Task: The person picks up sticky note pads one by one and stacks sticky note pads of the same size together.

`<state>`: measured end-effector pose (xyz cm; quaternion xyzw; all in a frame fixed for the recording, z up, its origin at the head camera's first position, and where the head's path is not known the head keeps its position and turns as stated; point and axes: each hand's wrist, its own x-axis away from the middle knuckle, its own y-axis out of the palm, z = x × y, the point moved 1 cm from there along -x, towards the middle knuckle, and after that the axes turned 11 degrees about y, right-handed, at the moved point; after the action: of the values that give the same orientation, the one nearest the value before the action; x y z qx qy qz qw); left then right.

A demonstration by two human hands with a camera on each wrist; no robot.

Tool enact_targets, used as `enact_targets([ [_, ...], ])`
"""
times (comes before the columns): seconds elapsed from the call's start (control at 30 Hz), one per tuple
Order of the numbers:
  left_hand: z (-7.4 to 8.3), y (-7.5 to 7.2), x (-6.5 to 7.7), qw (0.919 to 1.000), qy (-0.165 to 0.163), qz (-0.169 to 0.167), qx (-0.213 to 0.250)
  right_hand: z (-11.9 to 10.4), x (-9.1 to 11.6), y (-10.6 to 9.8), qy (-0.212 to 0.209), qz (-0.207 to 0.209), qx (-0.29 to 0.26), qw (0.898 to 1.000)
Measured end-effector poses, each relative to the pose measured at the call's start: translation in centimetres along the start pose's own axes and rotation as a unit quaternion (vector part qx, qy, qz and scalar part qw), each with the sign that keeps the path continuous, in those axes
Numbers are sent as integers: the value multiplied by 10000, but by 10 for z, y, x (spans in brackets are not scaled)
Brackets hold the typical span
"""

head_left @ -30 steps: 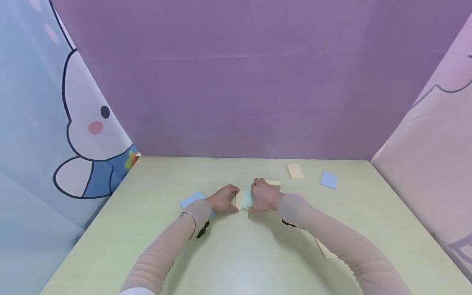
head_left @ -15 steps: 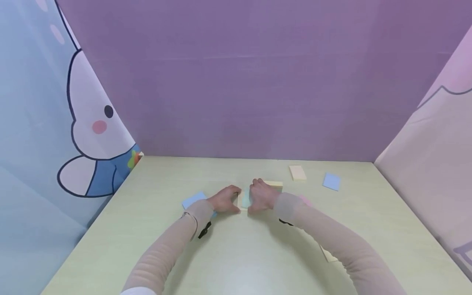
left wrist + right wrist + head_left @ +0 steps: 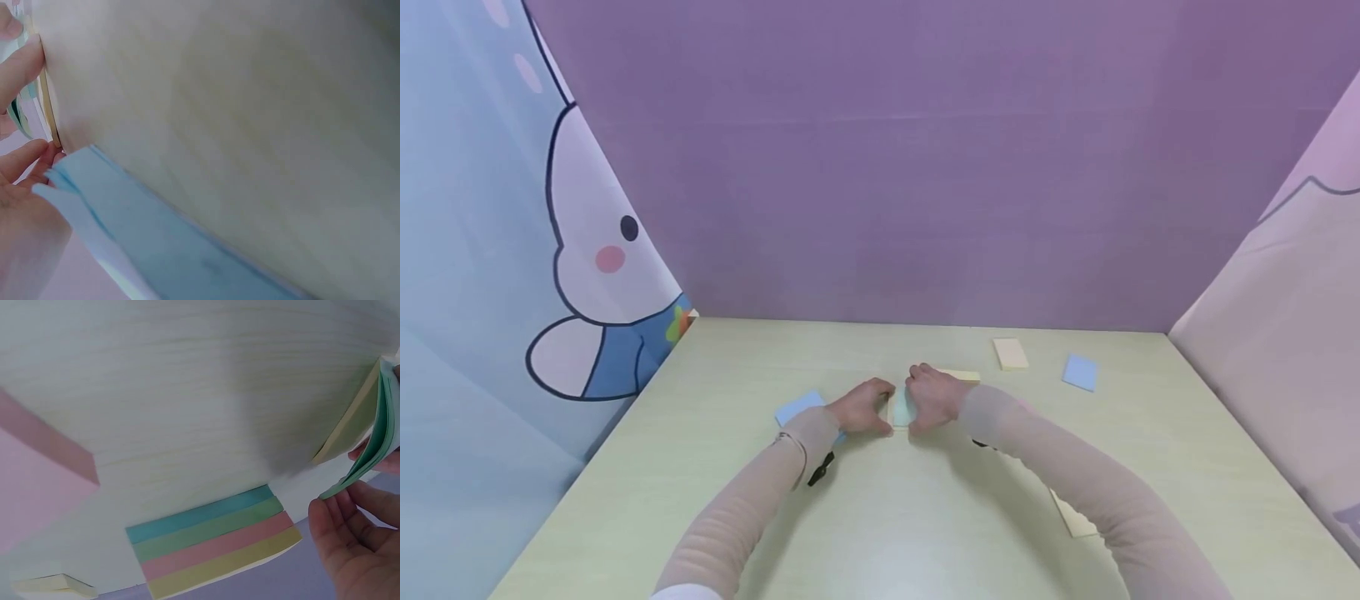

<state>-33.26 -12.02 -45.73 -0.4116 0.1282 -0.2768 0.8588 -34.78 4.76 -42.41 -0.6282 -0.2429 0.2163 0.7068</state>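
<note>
In the head view, my left hand (image 3: 861,407) holds a pale yellow sticky-note pad (image 3: 891,410) by its two ends, thumb at the near end and fingers at the far end. My right hand (image 3: 934,398) grips a green sticky-note pad (image 3: 904,408) right beside it. The right wrist view shows this green pad (image 3: 378,440) bowed between thumb and fingers, its sheets slightly parted. Just behind it stands the yellow pad (image 3: 350,422). From the left wrist, the yellow pad's edge (image 3: 47,103) appears thin between my fingertips.
A blue pad (image 3: 797,407) lies by my left wrist. A striped multicoloured stack (image 3: 212,544) and a pink pad (image 3: 44,478) are near my right hand. Farther right are a cream pad (image 3: 1011,354) and another blue pad (image 3: 1080,372). A yellow pad (image 3: 1072,512) lies under my right forearm.
The green pad has come closer to my left fingertips, and less of the yellow pad shows between the hands. Both hands keep nearly the same place; the head view has shifted slightly.
</note>
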Motion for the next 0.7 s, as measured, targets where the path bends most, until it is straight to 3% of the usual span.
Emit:
enact_targets([
  [0.43, 0, 0, 1, 10000, 12, 15, -51, 3, -5, 4, -217, -96, -135, 9996],
  [0.7, 2, 0, 1, 9998, -180, 21, -46, 3, -6, 7, -35, -509, -315, 9982],
])
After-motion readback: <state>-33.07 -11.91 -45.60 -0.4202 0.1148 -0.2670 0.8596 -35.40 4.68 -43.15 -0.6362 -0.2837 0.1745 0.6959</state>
